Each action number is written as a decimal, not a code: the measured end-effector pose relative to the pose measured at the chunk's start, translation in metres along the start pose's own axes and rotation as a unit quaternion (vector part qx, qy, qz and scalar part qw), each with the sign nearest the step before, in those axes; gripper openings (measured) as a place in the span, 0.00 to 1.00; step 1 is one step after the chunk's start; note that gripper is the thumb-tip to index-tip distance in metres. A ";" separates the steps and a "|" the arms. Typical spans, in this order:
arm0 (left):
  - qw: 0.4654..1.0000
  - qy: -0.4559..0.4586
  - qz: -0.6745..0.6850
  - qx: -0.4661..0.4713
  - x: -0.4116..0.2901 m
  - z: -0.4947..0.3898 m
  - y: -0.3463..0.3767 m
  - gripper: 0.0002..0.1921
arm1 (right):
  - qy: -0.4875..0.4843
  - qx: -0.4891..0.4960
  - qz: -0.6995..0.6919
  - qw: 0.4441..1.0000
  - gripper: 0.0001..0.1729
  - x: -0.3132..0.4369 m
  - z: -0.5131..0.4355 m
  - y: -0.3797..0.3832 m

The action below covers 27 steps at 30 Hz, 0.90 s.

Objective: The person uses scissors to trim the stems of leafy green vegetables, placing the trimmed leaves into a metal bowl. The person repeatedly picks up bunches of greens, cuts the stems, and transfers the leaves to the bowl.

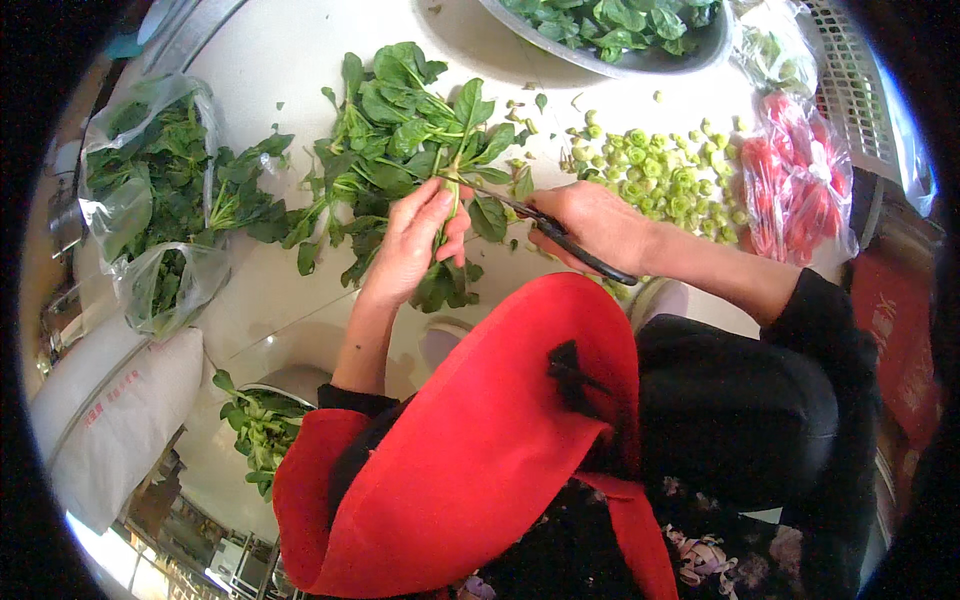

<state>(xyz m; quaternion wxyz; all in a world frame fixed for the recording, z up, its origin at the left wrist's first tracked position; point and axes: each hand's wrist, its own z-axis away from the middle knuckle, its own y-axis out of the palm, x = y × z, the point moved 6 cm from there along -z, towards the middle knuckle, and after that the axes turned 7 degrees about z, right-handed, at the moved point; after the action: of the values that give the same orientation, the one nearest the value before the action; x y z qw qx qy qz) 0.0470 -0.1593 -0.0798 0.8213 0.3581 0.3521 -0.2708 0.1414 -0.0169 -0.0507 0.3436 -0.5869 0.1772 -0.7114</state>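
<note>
My left hand point(416, 240) pinches a leafy green plant point(452, 169) by its pale stem between thumb and fingers. Black-handled scissors point(600, 264) are gripped in my right hand point(600, 217), their blades reaching the stem just above my left fingertips. Whether the blades are parted is too small to tell. Beyond and beside my left hand spreads a loose pile of leafy greens point(375, 150) on the pale tiled floor point(292, 315). To the right, past my right hand, lie many small light-green cut stem ends point(652, 169).
At the top stands a metal basin point(585, 66) of leaves. Plastic bags of greens point(157, 180) lie left, above a white woven sack point(127, 420). Red-filled plastic bags point(799, 180) and a perforated basket point(855, 82) stand right. Near my left forearm is a container point(289, 382) with greens.
</note>
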 end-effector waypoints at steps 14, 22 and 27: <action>0.927 0.107 -0.359 0.020 0.051 0.009 0.028 0.11 | 0.098 0.031 0.026 0.994 0.15 -0.023 0.040 0.034; 0.716 0.026 -0.688 -0.116 0.043 0.018 -0.096 0.13 | 0.103 -0.002 0.041 0.994 0.12 -0.044 0.038 0.041; 0.703 0.045 -0.700 -0.121 0.043 0.012 -0.094 0.16 | 0.115 0.046 0.018 0.992 0.15 -0.042 0.038 0.043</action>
<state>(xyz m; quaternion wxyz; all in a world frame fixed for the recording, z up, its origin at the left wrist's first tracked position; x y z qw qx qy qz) 0.0121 -0.2330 -0.1443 0.4146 -0.0817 0.5680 -0.7063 0.1934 -0.0120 -0.1000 0.3603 -0.4814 0.1930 -0.7754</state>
